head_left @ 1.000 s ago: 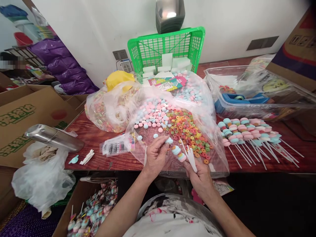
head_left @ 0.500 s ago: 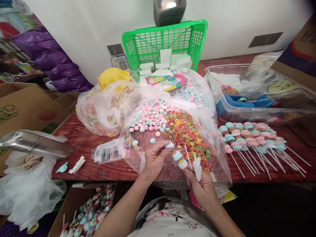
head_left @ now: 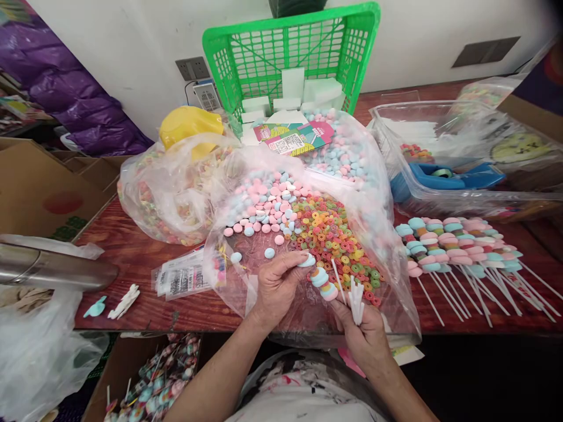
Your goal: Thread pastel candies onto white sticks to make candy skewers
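My left hand (head_left: 278,284) pinches a pale blue candy (head_left: 307,260) between thumb and fingertips, close to the top of a candy skewer (head_left: 324,283). That skewer carries stacked blue, pink and gummy-ring pieces, and my right hand (head_left: 358,322) grips it. Several white sticks (head_left: 356,299) are bunched in the same hand. Beyond the hands, pink and blue candies (head_left: 275,202) and colourful gummy rings (head_left: 328,228) lie heaped on an opened clear plastic bag (head_left: 246,269). Finished-looking candy skewers (head_left: 457,246) rest in a pile at the right.
At the back stands a green crate (head_left: 290,53) with white blocks inside. A clear tub (head_left: 466,202) holding a blue tape dispenser (head_left: 453,176) is at the right. On the left are a tied bag of candy (head_left: 171,193), a steel flask (head_left: 53,266) and a box of lollipops (head_left: 153,381) below.
The head view has shifted slightly, so the crate sits higher in the picture. My left hand's blue candy stays close to the skewer's top; both hands keep their hold.
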`<state>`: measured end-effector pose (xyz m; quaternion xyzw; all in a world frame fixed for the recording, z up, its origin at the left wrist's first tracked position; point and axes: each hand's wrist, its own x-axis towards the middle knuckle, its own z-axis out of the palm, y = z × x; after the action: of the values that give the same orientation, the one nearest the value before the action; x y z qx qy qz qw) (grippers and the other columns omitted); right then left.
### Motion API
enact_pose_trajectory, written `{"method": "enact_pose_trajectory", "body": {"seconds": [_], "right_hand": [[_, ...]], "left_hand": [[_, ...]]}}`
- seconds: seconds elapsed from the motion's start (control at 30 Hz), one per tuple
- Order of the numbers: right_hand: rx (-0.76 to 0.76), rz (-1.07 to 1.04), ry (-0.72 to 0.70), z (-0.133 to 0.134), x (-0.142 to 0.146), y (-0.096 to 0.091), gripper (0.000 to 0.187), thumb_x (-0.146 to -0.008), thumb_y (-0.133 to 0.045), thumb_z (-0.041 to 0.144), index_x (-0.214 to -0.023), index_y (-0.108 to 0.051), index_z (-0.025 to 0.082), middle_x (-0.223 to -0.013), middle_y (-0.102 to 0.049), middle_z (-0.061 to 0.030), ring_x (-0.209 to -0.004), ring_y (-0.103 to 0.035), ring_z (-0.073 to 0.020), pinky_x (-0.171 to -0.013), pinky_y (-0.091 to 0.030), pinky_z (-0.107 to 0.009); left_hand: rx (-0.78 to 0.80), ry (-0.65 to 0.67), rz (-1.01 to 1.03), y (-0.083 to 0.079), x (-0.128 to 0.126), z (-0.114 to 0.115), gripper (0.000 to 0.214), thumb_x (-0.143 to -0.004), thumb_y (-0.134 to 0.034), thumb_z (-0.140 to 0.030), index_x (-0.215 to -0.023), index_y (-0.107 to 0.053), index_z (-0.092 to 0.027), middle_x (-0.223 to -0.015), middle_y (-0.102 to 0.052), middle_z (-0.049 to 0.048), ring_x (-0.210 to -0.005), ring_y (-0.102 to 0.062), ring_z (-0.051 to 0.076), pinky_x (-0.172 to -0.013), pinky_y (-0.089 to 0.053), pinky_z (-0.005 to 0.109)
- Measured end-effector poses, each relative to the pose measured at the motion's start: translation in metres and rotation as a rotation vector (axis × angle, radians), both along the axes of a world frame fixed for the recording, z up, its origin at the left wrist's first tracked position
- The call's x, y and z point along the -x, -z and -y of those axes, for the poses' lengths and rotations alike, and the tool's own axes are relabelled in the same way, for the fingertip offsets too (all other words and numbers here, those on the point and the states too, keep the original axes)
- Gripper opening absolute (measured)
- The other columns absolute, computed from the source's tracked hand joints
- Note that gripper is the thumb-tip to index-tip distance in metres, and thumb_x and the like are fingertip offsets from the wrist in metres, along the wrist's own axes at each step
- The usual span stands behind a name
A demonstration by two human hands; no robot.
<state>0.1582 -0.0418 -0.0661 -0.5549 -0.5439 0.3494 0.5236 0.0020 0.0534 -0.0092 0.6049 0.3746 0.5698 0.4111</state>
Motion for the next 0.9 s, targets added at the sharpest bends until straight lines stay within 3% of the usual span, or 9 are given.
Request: {"method": "enact_pose_trajectory", "body": {"seconds": [0.3, 0.47, 0.53, 0.63, 0.77, 0.9], "right_hand": [[-0.044, 0.075, 0.05, -0.002, 0.002, -0.003, 0.02, -0.091, -0.053, 0.02, -0.102, -0.07, 0.018, -0.055, -0.041, 0.0061, -0.047, -0.038, -0.0111, -0.047, -0.035, -0.023], [-0.122, 0.203, 0.048, -0.007, -0.001, -0.018, 0.018, -0.087, -0.051, 0.014, -0.088, -0.069, 0.018, -0.062, -0.054, 0.0015, -0.054, -0.049, -0.0137, -0.052, -0.04, -0.024], [-0.168, 0.241, 0.033, -0.006, -0.003, -0.021, 0.019, -0.085, -0.051, 0.012, -0.089, -0.069, 0.017, -0.063, -0.057, 0.0008, -0.053, -0.05, -0.0137, -0.051, -0.041, -0.024], [-0.198, 0.264, 0.033, -0.004, -0.003, -0.019, 0.021, -0.084, -0.051, 0.011, -0.093, -0.069, 0.016, -0.059, -0.056, 0.0023, -0.048, -0.048, -0.0127, -0.048, -0.039, -0.023], [-0.13, 0.208, 0.058, -0.002, 0.005, -0.019, 0.019, -0.087, -0.049, 0.013, -0.083, -0.067, 0.018, -0.06, -0.057, 0.002, -0.05, -0.05, -0.013, -0.05, -0.042, -0.023], [-0.154, 0.251, -0.011, -0.01, 0.006, -0.035, 0.026, -0.083, -0.043, 0.009, -0.087, -0.067, 0.018, -0.069, -0.063, -0.0009, -0.061, -0.055, -0.0149, -0.058, -0.046, -0.024]], "left_hand": [[-0.02, 0.05, -0.048, 0.016, -0.002, 0.014, 0.019, -0.081, -0.071, -0.019, -0.097, -0.077, -0.026, -0.103, -0.076, 0.006, -0.097, -0.071, 0.021, -0.092, -0.056, 0.038], [0.328, 0.15, 0.437, 0.0, -0.002, 0.012, 0.038, -0.083, -0.07, -0.035, -0.12, -0.065, -0.031, -0.119, -0.07, 0.0068, -0.102, -0.069, 0.022, -0.088, -0.057, 0.041], [0.474, 0.23, 0.534, -0.005, -0.005, 0.01, 0.043, -0.081, -0.071, -0.039, -0.122, -0.064, -0.026, -0.115, -0.071, 0.0095, -0.099, -0.07, 0.023, -0.086, -0.057, 0.041], [0.58, 0.329, 0.499, -0.002, -0.012, 0.013, 0.039, -0.079, -0.073, -0.041, -0.111, -0.068, -0.019, -0.101, -0.075, 0.0109, -0.095, -0.07, 0.024, -0.087, -0.055, 0.04], [0.511, 0.257, 0.369, 0.012, -0.019, 0.023, 0.035, -0.081, -0.07, -0.042, -0.107, -0.069, -0.02, -0.1, -0.076, 0.008, -0.094, -0.069, 0.023, -0.089, -0.053, 0.038], [0.537, 0.298, 0.395, 0.005, -0.018, 0.02, 0.031, -0.08, -0.072, -0.037, -0.107, -0.069, -0.021, -0.093, -0.076, 0.0068, -0.088, -0.07, 0.022, -0.082, -0.055, 0.037]]}}
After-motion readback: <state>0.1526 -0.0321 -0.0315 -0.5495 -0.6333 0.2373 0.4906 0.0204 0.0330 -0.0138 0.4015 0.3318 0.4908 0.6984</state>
